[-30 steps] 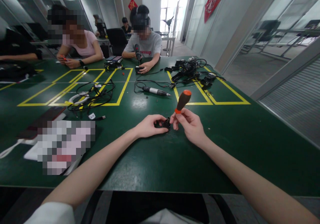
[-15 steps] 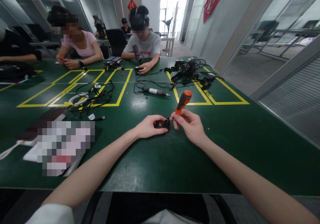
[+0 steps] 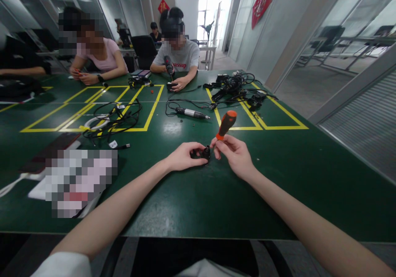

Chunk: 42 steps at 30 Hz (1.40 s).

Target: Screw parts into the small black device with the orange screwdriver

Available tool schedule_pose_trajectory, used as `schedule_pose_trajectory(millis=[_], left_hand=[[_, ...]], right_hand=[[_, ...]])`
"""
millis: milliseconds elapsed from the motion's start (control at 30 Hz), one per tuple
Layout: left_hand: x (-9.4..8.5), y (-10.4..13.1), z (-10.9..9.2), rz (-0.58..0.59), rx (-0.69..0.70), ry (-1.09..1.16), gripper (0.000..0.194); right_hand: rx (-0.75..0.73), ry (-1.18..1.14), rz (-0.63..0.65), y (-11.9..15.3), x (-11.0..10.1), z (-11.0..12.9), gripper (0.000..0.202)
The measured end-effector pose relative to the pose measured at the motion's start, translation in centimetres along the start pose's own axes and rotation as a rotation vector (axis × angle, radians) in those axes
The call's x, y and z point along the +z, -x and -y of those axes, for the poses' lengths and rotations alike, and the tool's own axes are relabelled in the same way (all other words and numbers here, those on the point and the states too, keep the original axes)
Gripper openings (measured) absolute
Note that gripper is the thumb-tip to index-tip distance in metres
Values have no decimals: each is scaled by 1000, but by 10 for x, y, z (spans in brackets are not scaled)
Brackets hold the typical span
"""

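Note:
My left hand (image 3: 185, 156) is closed around a small black part (image 3: 206, 153) with a short round stub on top, keeping it at the green tabletop (image 3: 173, 198). The part's exact kind does not show, and the fingers hide much of it. Just to its right, my right hand (image 3: 235, 156) grips a screwdriver (image 3: 228, 124) with an orange and black handle low down near the shaft. The handle points up and leans slightly right. The screwdriver's tip is too small and covered to make out.
Beyond my hands lies a grey and black pen-shaped power tool (image 3: 192, 113) with a cord. Coiled black cables (image 3: 123, 118) are at the left, a cable heap (image 3: 233, 85) at the far right. A dark red phone (image 3: 52, 153) lies left. Co-workers sit across, one holding a power driver (image 3: 168, 65).
The screwdriver's handle has shifted very slightly upward. Both hands and the black part stay in nearly the same place.

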State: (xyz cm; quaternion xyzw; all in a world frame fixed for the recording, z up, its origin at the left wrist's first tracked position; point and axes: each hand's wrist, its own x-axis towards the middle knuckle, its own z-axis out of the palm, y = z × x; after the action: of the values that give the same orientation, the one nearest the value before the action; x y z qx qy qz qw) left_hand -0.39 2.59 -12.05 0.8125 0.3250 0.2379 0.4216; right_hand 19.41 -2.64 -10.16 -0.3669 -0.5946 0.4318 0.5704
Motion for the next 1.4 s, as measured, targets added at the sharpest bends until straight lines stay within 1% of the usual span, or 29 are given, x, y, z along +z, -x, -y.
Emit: schedule_pose_trajectory(millis=[67,167,267,367,500,667,833,967,1067,1233,1400], left_hand=[[0,0,0,0,0,-5,37],[0,0,0,7,-2,-10,36],[-1,0,-1,6,-4,-14,36],[-1,0,-1,1,-12,-19,35],[0,0,-1,-4,-18,-12,36],[0,0,0,5,-7,-13,37],[0,0,0,4,-5,-13,36],[0,0,-1,6,-11,-12,37],[0,0,-1,3,-22,-17,37],[0,0,-1,9,-6,-21,37],[-1,0,-2,8,2,-24,35]], right_hand=[[13,-10,19,0,0,0,46],[11,-50,32,1,0,-1,43],[-2,-66,15,2,0,-1,40],[-4,-34,-10,2,1,0,39],[1,11,-29,1,0,1,42],[28,-35,3,0,0,0,42],[13,-100,28,1,0,-1,39],[13,-51,28,2,0,0,36],[23,-10,21,1,-1,1,40],[43,-65,37,0,-1,-1,43],[10,-79,41,0,0,0,40]])
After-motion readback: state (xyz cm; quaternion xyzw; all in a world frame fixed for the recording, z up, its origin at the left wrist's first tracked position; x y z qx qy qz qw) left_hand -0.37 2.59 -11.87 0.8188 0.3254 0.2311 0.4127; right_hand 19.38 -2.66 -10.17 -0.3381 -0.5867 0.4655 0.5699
